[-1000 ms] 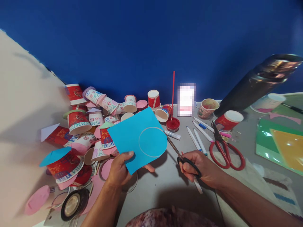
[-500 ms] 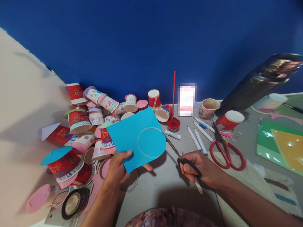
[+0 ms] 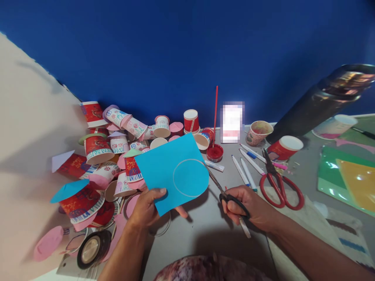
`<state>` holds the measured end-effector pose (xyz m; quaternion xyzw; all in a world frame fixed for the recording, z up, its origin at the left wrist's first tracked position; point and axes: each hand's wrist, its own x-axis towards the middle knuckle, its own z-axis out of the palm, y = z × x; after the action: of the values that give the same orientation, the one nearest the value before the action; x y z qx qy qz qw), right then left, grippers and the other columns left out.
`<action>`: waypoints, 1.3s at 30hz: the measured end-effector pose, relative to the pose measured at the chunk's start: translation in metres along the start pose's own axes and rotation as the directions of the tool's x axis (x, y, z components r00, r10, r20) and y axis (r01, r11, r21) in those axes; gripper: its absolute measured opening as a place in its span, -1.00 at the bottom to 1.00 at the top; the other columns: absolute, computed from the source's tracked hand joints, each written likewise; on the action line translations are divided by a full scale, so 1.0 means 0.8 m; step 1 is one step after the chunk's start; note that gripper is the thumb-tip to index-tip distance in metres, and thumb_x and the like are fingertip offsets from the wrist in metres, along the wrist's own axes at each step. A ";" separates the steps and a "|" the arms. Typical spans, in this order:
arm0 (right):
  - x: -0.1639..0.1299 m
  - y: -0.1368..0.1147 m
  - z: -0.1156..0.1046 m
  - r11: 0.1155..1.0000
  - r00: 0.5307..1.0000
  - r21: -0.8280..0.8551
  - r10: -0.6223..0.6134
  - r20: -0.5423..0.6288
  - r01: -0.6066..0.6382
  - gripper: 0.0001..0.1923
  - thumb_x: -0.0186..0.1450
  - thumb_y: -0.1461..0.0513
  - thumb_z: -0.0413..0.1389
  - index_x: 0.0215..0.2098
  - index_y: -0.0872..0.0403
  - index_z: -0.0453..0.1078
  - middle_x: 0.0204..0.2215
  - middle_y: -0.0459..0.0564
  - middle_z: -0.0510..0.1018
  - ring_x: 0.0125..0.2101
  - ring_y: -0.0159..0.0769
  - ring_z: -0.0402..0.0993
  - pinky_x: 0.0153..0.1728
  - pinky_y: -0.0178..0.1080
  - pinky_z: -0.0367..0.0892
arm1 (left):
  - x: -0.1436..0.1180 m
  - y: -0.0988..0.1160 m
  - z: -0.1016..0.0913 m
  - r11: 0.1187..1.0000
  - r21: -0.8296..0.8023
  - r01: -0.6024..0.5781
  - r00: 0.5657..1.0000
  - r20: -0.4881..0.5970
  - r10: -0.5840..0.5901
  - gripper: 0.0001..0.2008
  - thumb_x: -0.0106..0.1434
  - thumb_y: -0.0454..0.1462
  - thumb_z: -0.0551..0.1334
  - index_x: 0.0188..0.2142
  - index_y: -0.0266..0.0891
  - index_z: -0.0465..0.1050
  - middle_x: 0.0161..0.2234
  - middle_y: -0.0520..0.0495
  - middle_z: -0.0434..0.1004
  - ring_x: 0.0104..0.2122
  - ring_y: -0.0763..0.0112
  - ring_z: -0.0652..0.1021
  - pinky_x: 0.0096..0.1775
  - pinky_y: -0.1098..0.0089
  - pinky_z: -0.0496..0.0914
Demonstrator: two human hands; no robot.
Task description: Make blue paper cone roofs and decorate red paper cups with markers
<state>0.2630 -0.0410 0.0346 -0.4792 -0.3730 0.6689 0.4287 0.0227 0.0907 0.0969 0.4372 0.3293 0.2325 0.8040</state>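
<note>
Left hand [image 3: 149, 207], lower left of center, has the blue paper [image 3: 161, 171] pinched with the thumb on top, mid-frame above the counter [image 3: 183, 238]. Right hand [image 3: 246, 205], right of center, has its grip around the black-handled scissors [image 3: 216, 182]. Paper's up and left of that grip, and the scissors' long axis slants straight that way, tips at its right edge by the pale drawn circle [image 3: 191, 177]. Can't tell if the blades are parted. Beyond: markers [image 3: 240, 171], then the blue wall [image 3: 181, 54].
</note>
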 end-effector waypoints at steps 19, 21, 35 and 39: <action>-0.001 0.000 0.000 1.000 1.000 -0.017 0.014 0.001 -0.014 -0.28 -0.02 -0.38 0.26 -0.54 0.10 0.39 -0.74 -0.11 0.42 -0.66 -0.45 0.13 -0.56 -0.28 -0.04 | 0.000 0.001 -0.014 1.000 0.015 -0.003 1.000 0.023 0.003 -0.70 0.03 -0.20 0.34 -0.39 -0.48 0.67 -0.62 -0.28 0.61 -0.38 -0.20 0.69 -0.18 0.01 0.59; -0.001 -0.001 0.000 1.000 1.000 -0.015 0.017 0.002 -0.017 -0.28 -0.03 -0.39 0.26 -0.54 0.10 0.38 -0.74 -0.11 0.42 -0.67 -0.45 0.13 -0.56 -0.29 -0.04 | 0.000 0.000 -0.014 1.000 -0.017 0.009 1.000 0.019 -0.009 -0.69 0.03 -0.23 0.34 -0.36 -0.51 0.67 -0.60 -0.30 0.62 -0.41 -0.19 0.69 -0.22 0.01 0.59; -0.002 -0.001 0.000 1.000 1.000 -0.009 0.015 0.006 -0.015 -0.32 0.03 -0.34 0.27 -0.56 0.10 0.36 -0.72 -0.09 0.42 -0.66 -0.46 0.14 -0.57 -0.31 -0.03 | 0.001 -0.003 -0.020 1.000 0.013 0.009 0.997 0.074 -0.010 -0.59 0.07 -0.15 0.36 -0.22 -0.47 0.65 -0.49 -0.29 0.68 -0.57 -0.09 0.65 -0.41 0.06 0.59; -0.001 -0.001 0.001 1.000 1.000 -0.013 0.025 -0.001 -0.025 -0.30 -0.01 -0.37 0.27 -0.57 0.09 0.36 -0.73 -0.10 0.41 -0.66 -0.45 0.12 -0.57 -0.30 -0.03 | 0.002 -0.002 -0.019 1.000 -0.013 0.023 0.998 0.062 -0.023 -0.51 0.04 -0.16 0.38 -0.09 -0.45 0.62 -0.39 -0.31 0.71 -0.61 -0.06 0.64 -0.52 0.13 0.56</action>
<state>0.2626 -0.0417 0.0362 -0.4868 -0.3713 0.6716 0.4174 0.0126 0.0991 0.0889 0.4350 0.3078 0.2118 0.8192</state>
